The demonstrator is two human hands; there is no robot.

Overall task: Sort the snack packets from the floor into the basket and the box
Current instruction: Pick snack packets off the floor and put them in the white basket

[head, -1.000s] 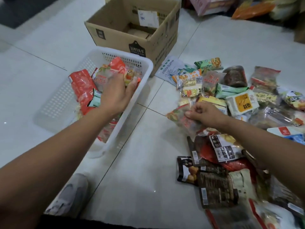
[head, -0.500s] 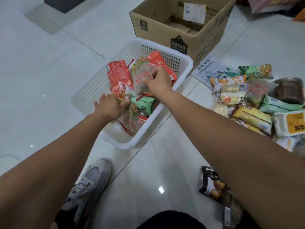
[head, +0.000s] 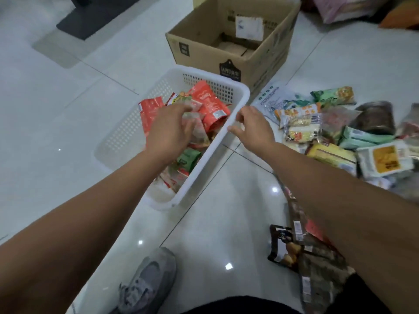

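The left hand [head: 170, 132] is inside the white basket [head: 240, 103], fingers curled round a clear packet [head: 197, 132] that lies on the red ones. The right hand [head: 255, 128] is empty, fingers loosely bent, at the basket's right rim. The box [head: 204, 51] stands just behind. More snack packets [head: 328, 152] are heaped on the floor [head: 226, 223].

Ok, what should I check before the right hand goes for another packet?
1. Right hand empty: ok, loosely curled beside the basket rim.
2. Left hand out of basket: not ok, it rests on packets inside.
3. Left hand let go: cannot tell.
4. Room in basket: ok, its left part is bare.
5. Box open: ok.
6. Floor pile in view: ok, right of basket.
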